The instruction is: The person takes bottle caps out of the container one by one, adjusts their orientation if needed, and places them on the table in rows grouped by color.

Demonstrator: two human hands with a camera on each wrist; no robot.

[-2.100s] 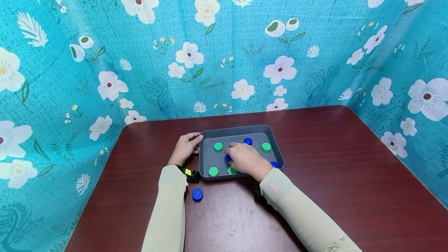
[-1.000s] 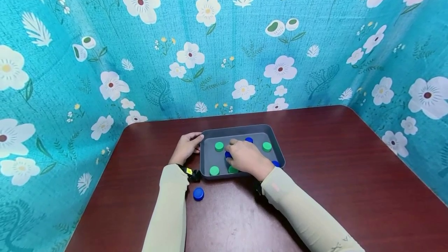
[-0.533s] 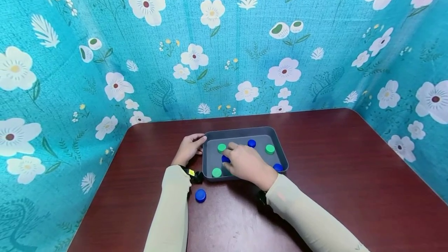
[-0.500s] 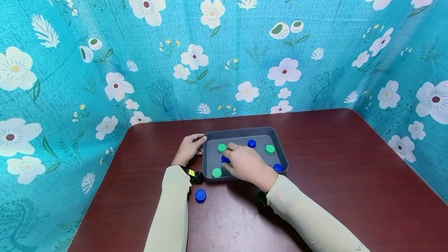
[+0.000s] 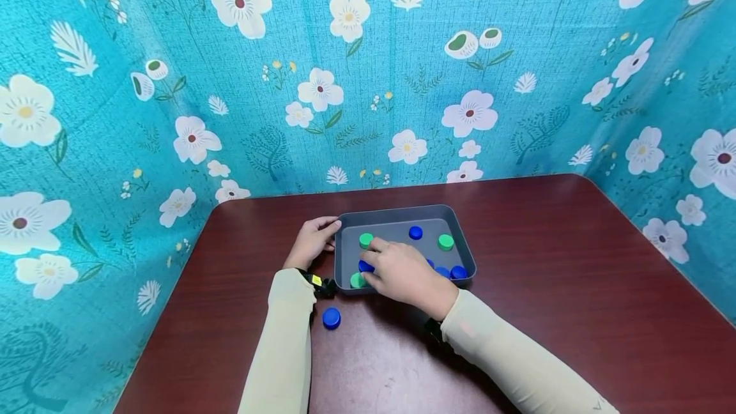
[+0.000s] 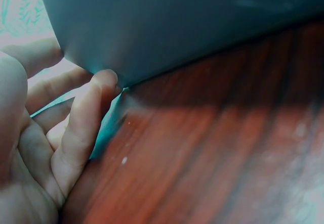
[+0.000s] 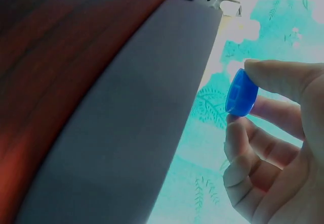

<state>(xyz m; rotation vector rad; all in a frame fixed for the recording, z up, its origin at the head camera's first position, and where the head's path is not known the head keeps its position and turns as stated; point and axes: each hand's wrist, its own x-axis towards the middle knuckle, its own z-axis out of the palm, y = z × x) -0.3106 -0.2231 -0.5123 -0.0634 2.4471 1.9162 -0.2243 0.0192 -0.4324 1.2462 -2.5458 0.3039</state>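
My right hand [image 5: 405, 276] reaches over the grey tray [image 5: 397, 214] from its near side. Between thumb and fingers it pinches a blue bottle cap [image 7: 242, 93], tilted so its hollow side partly shows. In the right wrist view the cap appears beyond the tray's rim. Close below it lies a green cap [image 5: 358, 280], partly covered by the fingers. My left hand [image 5: 310, 241] holds the tray at its far left corner. There, in the left wrist view, the thumb [image 6: 83, 118] presses the outer wall while the other fingers reach behind the corner.
Inside the tray are a green cap [image 5: 366, 240] at the left, another green cap [image 5: 445, 242] and a blue cap [image 5: 416, 232] toward the back right, and several blue ones at the near right. One blue cap [image 5: 331, 318] lies on the dark red table [image 5: 546, 241]. A floral curtain [image 5: 368, 82] hangs behind.
My right hand has carried the blue cap leftward and toward the near left green cap, uncovering more blue caps at the tray's near right. The left hand keeps its place on the tray.
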